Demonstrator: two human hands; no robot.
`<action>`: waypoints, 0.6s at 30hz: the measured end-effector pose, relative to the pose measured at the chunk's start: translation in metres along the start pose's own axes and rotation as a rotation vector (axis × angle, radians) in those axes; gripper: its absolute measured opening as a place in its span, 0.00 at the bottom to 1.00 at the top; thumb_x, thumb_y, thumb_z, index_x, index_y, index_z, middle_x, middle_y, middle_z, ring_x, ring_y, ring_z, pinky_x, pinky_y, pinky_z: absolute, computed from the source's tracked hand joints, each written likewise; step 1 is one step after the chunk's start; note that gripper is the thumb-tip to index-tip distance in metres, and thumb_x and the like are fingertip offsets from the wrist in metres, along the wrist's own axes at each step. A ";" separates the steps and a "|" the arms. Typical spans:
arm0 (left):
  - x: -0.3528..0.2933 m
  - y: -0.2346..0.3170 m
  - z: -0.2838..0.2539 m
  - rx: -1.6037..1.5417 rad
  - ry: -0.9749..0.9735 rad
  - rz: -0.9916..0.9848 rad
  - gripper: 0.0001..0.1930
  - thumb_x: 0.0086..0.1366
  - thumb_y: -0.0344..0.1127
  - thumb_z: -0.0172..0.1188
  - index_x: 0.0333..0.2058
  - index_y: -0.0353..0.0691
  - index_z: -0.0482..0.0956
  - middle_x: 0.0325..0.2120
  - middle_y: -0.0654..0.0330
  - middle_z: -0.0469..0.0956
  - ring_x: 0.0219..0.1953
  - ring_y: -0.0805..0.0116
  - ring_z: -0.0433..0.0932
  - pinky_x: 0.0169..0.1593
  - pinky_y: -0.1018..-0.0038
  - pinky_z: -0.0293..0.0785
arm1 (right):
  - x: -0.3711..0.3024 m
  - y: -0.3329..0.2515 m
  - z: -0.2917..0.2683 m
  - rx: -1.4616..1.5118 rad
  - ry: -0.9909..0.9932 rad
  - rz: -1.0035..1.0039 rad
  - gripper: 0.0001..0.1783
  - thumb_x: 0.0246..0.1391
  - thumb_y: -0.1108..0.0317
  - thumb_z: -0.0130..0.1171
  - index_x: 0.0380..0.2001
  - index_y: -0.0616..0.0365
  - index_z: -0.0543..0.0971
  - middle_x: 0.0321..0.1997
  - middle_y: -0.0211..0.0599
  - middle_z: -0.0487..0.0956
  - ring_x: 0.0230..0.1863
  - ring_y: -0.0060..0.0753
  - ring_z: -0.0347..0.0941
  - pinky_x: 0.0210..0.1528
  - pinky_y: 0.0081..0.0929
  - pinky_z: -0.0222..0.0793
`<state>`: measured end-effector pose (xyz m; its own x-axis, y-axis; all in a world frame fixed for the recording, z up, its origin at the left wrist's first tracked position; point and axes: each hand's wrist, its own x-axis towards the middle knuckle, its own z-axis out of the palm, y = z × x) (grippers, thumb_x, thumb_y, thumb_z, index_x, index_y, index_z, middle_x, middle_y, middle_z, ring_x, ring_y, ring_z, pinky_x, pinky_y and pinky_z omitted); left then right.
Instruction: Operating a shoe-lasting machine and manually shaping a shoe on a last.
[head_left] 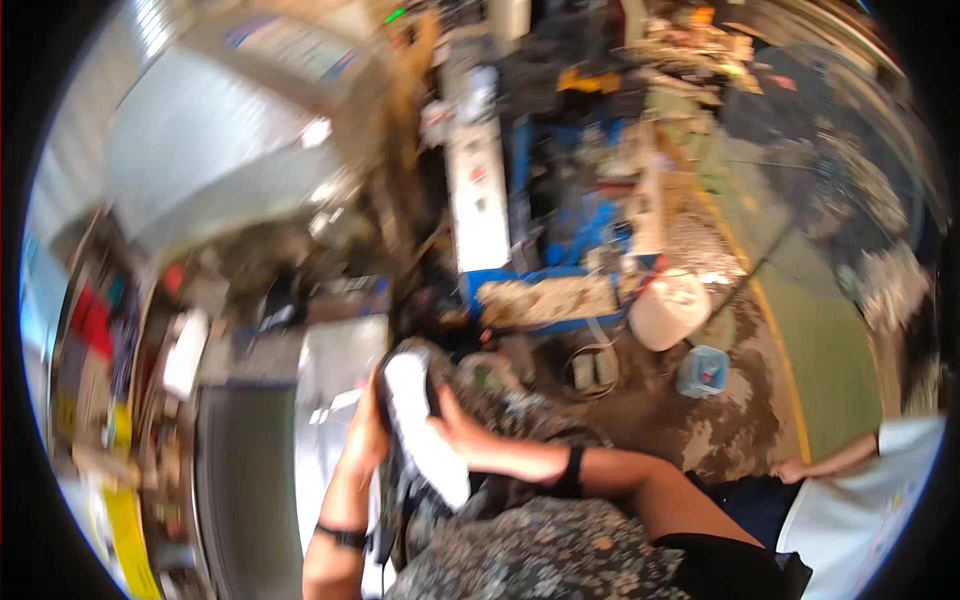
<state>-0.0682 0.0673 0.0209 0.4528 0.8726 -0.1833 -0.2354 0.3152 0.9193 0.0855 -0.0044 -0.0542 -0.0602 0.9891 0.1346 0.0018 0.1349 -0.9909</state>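
Note:
Between my two hands is a long, bright white piece with a dark rounded upper end; blur hides its exact kind. My left hand lies along its left side with the fingers wrapped at the edge. From the right, my right hand grips its other side near the middle. The piece slants down toward my patterned clothing. A pale metal surface is just left of my left hand.
A blue-framed machine stands ahead, with a white jug and a small blue container on the stained floor. A large fan is at the far right. Another person's hand and light sleeve show lower right. Cluttered shelves line the left.

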 end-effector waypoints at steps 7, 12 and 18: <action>0.037 0.009 0.002 -0.012 0.093 -0.068 0.30 0.73 0.60 0.39 0.52 0.38 0.76 0.47 0.58 0.77 0.51 0.70 0.73 0.57 0.73 0.67 | -0.002 -0.045 -0.030 -0.176 -0.367 0.234 0.46 0.68 0.57 0.44 0.68 0.61 0.24 0.72 0.63 0.49 0.72 0.46 0.51 0.70 0.31 0.49; 0.021 0.006 0.015 0.259 0.134 0.087 0.18 0.69 0.43 0.56 0.51 0.38 0.75 0.42 0.64 0.76 0.44 0.76 0.72 0.51 0.77 0.68 | 0.053 -0.053 -0.063 0.189 -0.154 0.298 0.40 0.66 0.37 0.36 0.70 0.55 0.52 0.69 0.40 0.61 0.66 0.27 0.61 0.59 0.25 0.63; 0.017 0.004 0.013 0.116 0.023 0.101 0.18 0.69 0.35 0.54 0.55 0.36 0.72 0.53 0.59 0.72 0.57 0.70 0.67 0.62 0.74 0.59 | 0.083 -0.038 -0.029 0.417 -0.219 0.143 0.20 0.68 0.58 0.47 0.56 0.59 0.73 0.60 0.35 0.71 0.63 0.28 0.63 0.64 0.29 0.59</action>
<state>-0.0504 0.0784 0.0262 0.4121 0.9063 -0.0943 -0.1775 0.1814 0.9673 0.1091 0.0747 -0.0055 -0.2968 0.9543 0.0357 -0.3714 -0.0809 -0.9250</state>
